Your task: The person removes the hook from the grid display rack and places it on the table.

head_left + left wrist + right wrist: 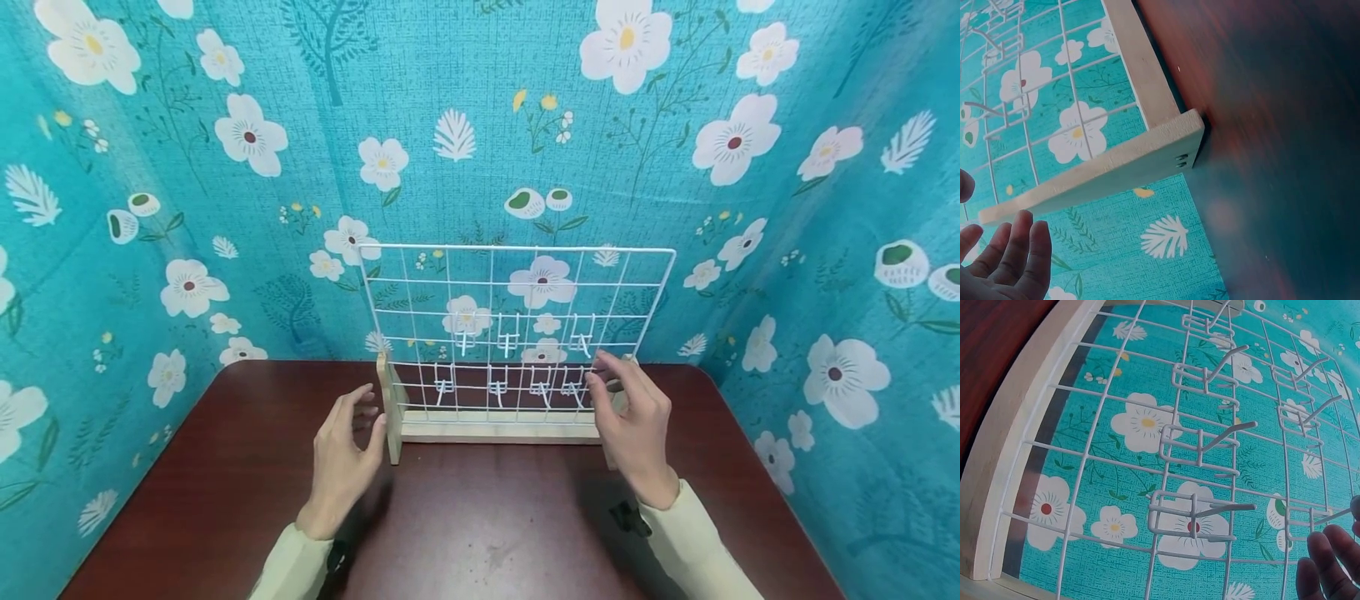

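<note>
White wire grid [492, 315]: standing mid-table in its wooden stand [498, 431], seven hooks [507, 342] on it, three above four.
Right hand [636, 417]: up at the grid's right side, thumb and index parted, gripping nothing, tips just beside the upper right hook [582, 343]!
Left hand [345, 458]: lower, beside the left wooden upright [392, 408], fingers loosely bent, nothing held; contact, can't tell.
Tabletop [487, 525]: room in front of the stand, between the hands; back edge near flowered cloth [420, 83].

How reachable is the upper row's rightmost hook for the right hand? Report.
Probably yes: the right hand is close beside that hook, whose prong juts out from the wire grid, and nothing visible blocks the way.
</note>
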`<state>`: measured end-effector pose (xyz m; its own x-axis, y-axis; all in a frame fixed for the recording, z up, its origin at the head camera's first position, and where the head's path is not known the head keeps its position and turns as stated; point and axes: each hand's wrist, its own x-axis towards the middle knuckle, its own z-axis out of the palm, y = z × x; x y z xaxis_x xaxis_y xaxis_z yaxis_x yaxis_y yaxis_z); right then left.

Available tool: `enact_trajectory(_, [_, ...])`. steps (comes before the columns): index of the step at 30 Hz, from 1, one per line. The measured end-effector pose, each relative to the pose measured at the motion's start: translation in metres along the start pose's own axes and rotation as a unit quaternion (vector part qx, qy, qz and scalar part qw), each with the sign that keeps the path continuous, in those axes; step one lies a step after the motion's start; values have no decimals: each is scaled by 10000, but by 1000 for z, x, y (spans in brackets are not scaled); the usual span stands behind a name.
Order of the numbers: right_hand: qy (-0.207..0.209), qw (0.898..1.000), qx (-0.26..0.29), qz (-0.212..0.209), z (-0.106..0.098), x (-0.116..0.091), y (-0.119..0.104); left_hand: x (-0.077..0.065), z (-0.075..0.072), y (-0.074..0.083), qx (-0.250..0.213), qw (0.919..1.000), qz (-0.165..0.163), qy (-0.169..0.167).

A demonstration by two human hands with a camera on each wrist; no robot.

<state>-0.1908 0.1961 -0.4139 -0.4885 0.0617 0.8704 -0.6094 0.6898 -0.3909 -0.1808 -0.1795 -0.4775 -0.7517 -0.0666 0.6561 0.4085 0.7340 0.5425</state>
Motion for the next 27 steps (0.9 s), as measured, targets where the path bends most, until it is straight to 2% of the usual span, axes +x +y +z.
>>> enact_trajectory(7, [8, 10000, 24, 0, 0, 4, 0, 5, 1, -6, -34, 9999, 41, 112])
enact_trajectory(20, [14, 10000, 39, 15, 2, 7, 1, 26, 2, -8, -293, 9987, 2, 421])
enact_trajectory(27, [-3, 10000, 3, 56, 2, 9, 4, 37, 4, -8, -434, 9976, 115, 522])
